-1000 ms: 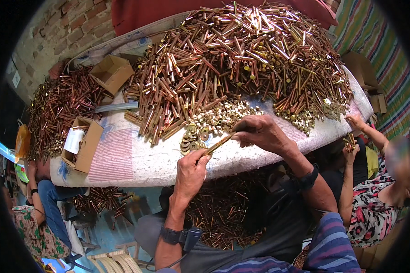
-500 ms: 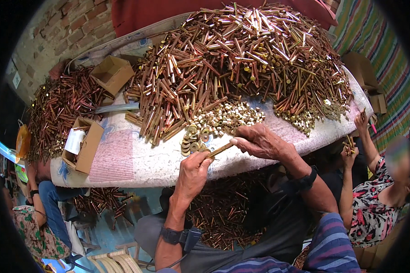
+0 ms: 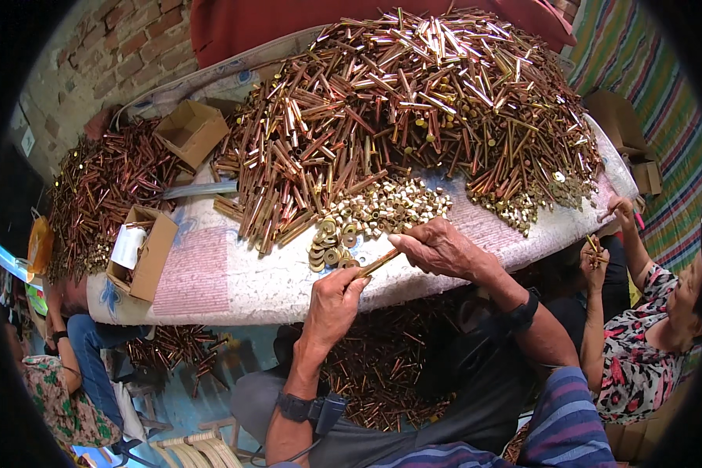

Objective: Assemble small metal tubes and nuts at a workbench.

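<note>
A thin brass tube (image 3: 379,262) is pinched at both ends: its near end by the fingers of the left hand (image 3: 331,304), its far end by the fingers of the right hand (image 3: 442,248). The tube is held just above the near edge of the table (image 3: 234,285). Small brass rings (image 3: 331,243) are piled just beyond it. Farther off, a big heap of brass tubes (image 3: 413,101) is seen. An open brown cardboard box (image 3: 142,251) with a white roll inside is set at the left, and another open brown box (image 3: 192,131) is set farther back.
</note>
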`<state>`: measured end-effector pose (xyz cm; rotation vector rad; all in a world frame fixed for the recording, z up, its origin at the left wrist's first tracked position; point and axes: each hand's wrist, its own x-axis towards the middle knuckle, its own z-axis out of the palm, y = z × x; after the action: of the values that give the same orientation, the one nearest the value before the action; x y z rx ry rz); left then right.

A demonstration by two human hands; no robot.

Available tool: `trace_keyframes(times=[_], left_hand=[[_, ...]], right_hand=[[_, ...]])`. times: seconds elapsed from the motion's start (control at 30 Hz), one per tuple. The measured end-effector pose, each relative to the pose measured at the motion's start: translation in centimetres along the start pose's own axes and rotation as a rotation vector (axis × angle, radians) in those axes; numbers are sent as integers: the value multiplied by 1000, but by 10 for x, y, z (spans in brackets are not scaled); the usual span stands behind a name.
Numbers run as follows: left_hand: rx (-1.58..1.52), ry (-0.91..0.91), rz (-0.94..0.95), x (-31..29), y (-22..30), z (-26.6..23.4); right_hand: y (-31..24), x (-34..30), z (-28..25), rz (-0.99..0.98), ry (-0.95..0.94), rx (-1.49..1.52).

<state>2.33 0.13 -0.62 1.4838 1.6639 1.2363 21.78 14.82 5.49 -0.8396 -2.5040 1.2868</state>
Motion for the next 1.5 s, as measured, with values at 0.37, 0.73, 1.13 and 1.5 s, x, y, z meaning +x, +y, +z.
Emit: trace_keyframes(times=[0.37, 0.73, 1.13, 1.5], left_hand=[[7, 25, 52, 1, -3, 3], [-8, 8, 8, -1, 2, 5], [-23, -31, -73, -1, 4, 1], [9, 52, 27, -2, 6, 1]], right_hand=[[-10, -1, -6, -50, 42, -38], [6, 1, 2, -81, 136, -129], [2, 0, -7, 53, -64, -27], [35, 12, 6, -712, 258, -502]])
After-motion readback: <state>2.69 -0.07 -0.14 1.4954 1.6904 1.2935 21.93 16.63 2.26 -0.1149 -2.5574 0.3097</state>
